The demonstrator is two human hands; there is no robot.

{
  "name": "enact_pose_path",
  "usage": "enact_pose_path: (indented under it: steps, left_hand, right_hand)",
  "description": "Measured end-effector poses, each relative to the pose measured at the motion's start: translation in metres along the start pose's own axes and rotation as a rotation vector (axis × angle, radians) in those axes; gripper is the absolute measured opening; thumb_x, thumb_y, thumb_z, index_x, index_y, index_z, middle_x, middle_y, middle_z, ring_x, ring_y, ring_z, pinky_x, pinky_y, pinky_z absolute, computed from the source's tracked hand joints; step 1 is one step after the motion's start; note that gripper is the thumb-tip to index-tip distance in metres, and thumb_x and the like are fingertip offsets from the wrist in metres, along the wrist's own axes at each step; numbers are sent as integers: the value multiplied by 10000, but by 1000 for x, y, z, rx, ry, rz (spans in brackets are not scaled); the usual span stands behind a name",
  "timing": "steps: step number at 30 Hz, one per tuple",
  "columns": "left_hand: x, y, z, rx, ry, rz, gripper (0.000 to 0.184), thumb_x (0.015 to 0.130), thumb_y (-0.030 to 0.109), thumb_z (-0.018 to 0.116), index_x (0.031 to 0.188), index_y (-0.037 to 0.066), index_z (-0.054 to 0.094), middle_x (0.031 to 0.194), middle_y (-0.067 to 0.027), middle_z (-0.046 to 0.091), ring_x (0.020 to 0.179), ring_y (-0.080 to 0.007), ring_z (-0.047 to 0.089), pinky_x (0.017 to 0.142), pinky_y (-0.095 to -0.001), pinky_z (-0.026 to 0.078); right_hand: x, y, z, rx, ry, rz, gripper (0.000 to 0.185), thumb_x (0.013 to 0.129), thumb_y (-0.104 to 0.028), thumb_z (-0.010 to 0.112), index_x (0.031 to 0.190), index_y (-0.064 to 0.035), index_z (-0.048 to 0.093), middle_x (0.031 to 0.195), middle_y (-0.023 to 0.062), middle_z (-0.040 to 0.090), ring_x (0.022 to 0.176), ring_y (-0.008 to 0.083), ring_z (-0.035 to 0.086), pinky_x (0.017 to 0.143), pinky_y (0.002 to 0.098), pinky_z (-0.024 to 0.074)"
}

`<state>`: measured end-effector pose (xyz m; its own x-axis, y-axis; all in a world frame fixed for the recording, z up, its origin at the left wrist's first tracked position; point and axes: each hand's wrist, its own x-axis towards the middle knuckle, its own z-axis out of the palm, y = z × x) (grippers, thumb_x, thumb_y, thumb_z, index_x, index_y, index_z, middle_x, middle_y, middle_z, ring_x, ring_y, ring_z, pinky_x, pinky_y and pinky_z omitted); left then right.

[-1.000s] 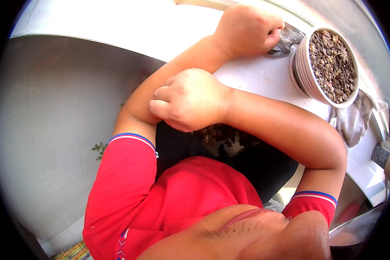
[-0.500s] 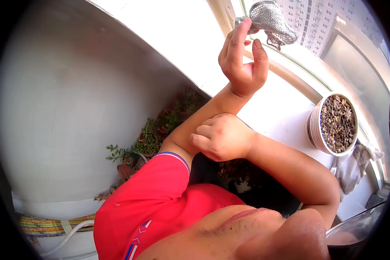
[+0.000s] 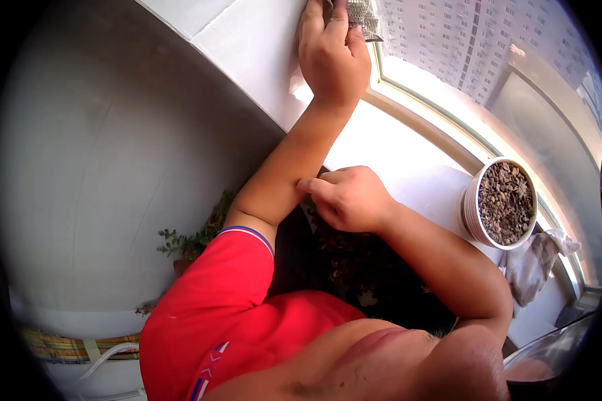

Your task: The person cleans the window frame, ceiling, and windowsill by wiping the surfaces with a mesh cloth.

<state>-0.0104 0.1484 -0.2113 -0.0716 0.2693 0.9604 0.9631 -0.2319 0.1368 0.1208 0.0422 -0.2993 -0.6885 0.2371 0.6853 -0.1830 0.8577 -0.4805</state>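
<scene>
My left hand (image 3: pixel 334 63) is raised at the top, back of the hand toward me, with its fingers on a grey mesh cloth (image 3: pixel 363 19). The cloth lies against the window's edge and is partly cut off by the top of the view. My right hand (image 3: pixel 356 199) is curled beside my left elbow, and a fingertip touches the skin of that arm. Nothing shows in its folded fingers. To its right, a white ribbed flowerpot (image 3: pixel 473 208) filled with small brown stones stands on the white windowsill (image 3: pixel 408 164).
A crumpled grey-white rag (image 3: pixel 530 269) lies past the pot. The window frame (image 3: pixel 421 127) curves along the right, with a tall building outside. Leafy plants (image 3: pixel 175 242) sit low, near my red sleeve (image 3: pixel 214 281). A white hose (image 3: pixel 107 355) runs at lower left.
My left hand has moved up and left with the mesh cloth, turning its back toward me. My right hand has slid slightly off the left arm, leaving only a fingertip touching.
</scene>
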Motion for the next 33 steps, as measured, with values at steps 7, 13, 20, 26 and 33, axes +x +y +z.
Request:
enact_pose_path:
  steps: [7, 13, 20, 26, 33]
  left_hand:
    - [33, 9, -13, 93, -22, -192, 307, 846, 76, 686, 1152, 57, 678, 910, -115, 704, 803, -339, 683, 713, -461, 527]
    - [29, 5, -3, 70, 50, -110, 247, 855, 67, 671, 1098, 23, 674, 875, -123, 663, 816, -335, 669, 718, -449, 529]
    - [-43, 24, -10, 64, -245, -4, 660, 963, 340, 655, 1363, -170, 527, 1315, -310, 523, 1152, -424, 587, 941, -455, 516]
    - [15, 16, 6, 211, -21, -17, 477, 950, 180, 651, 1297, -135, 563, 1251, -300, 539, 1086, -424, 606, 880, -453, 539]
    - [-11, 4, -2, 171, -148, -54, 376, 925, 74, 640, 1248, -118, 616, 1095, -197, 631, 889, -350, 680, 731, -413, 576]
  right_hand:
    - [1, -1, -4, -12, -92, 80, 545, 795, -61, 651, 1329, -166, 643, 715, 55, 636, 608, 290, 634, 552, 416, 512]
    - [0, -1, -3, -14, -100, 96, 530, 815, -69, 640, 1331, -188, 659, 723, 50, 649, 613, 292, 639, 547, 423, 507]
    - [-7, 3, 7, 66, -137, -55, 431, 791, -30, 662, 1200, -145, 733, 803, 58, 713, 638, 290, 659, 552, 386, 516]
    - [-2, 0, 3, 57, 5, 52, 487, 791, -27, 663, 1264, -138, 693, 772, 65, 706, 626, 293, 662, 535, 384, 508]
    - [-2, -11, 3, 12, -214, 135, 505, 858, -98, 636, 1355, -182, 638, 689, 57, 631, 577, 312, 611, 522, 440, 477]
